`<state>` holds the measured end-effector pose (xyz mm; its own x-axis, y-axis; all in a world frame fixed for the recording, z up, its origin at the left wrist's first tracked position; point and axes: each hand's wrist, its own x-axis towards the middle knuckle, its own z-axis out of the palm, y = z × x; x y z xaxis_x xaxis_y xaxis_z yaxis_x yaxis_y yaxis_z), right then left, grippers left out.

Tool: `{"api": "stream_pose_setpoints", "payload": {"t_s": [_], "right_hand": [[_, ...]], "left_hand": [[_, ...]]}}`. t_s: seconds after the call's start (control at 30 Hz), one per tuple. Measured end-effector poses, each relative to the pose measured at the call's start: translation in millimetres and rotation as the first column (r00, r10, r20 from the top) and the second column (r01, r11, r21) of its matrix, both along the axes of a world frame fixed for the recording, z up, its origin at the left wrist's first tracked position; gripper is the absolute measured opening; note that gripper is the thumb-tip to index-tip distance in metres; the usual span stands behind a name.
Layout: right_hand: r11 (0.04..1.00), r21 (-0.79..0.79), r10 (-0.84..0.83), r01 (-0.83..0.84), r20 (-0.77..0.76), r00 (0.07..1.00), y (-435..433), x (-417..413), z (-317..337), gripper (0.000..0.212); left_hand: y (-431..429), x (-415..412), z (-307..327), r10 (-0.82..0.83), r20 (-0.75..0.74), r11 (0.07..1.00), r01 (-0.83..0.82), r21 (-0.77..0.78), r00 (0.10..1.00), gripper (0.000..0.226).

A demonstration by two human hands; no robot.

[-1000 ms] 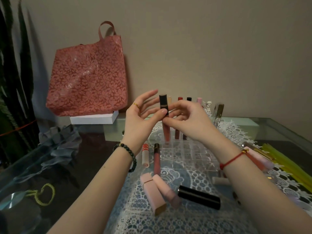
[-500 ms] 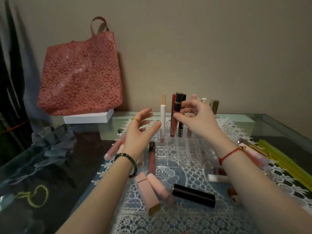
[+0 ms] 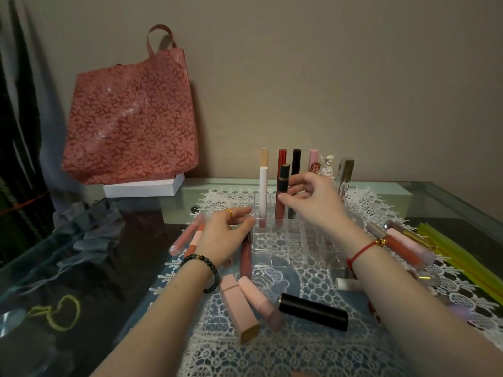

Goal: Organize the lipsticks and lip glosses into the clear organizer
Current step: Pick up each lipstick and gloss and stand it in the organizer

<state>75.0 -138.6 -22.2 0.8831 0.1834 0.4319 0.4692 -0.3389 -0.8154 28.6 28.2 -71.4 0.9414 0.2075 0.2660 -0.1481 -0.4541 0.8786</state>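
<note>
1. The right hand (image 3: 313,198) has its thumb and curled fingers pinched on the black lipstick tube with a gold band (image 3: 284,175). The tube stands upright at the hand's 10 o'clock. Its foot is down in a rear cell of the clear acrylic gridded organizer (image 3: 272,250).
2. The left hand (image 3: 226,235) hovers with loosely curled fingers and grips nothing. Its fingertips reach the organizer's left wall, but I cannot tell whether they touch it.
3. The dark red lip gloss tube (image 3: 245,254) lies flat on the glass desk (image 3: 435,202), just beside the left hand at its 4 o'clock. Its long axis runs 12 to 6. The left hand is far nearer, so this looks like its next pick, and the tube would need tipping upright.
4. At the organizer's 6 o'clock lie the pale pink square lipstick (image 3: 236,308) and the glossy black cylindrical tube (image 3: 313,311). The black one's axis runs roughly 9 to 3, closer to the right forearm.
</note>
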Motion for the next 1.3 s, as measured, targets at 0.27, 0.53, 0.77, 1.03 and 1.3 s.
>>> {"api": "stream_pose_setpoints", "payload": {"t_s": [0.27, 0.53, 0.77, 1.03, 1.3], "right_hand": [[0.999, -0.009, 0.032, -0.032, -0.005, 0.999, 1, 1, -4, 0.024], [0.998, -0.002, 0.055, -0.055, -0.011, 0.998, 0, 1, -4, 0.026], [0.997, -0.034, 0.067, -0.066, 0.008, 0.998, -1, 0, -3, 0.028], [0.997, -0.055, 0.058, -0.058, 0.000, 0.998, -2, 1, -4, 0.026], [0.996, -0.067, 0.049, -0.050, -0.016, 0.999, -1, 2, -3, 0.025]], "left_hand": [[-5, -8, 2, 0.005, -0.027, 0.999, -0.004, 0.038, 1.000, 0.029], [-6, -9, 1, 0.008, -0.001, 1.000, -0.007, 0.024, 1.000, 0.026], [-7, -12, 2, 0.018, -0.006, 1.000, -0.018, 0.024, 1.000, 0.025], [-8, -14, 3, 0.017, -0.018, 1.000, -0.017, 0.003, 1.000, 0.026], [-9, -15, 4, 0.021, -0.001, 0.999, -0.021, 0.027, 1.000, 0.026]]}}
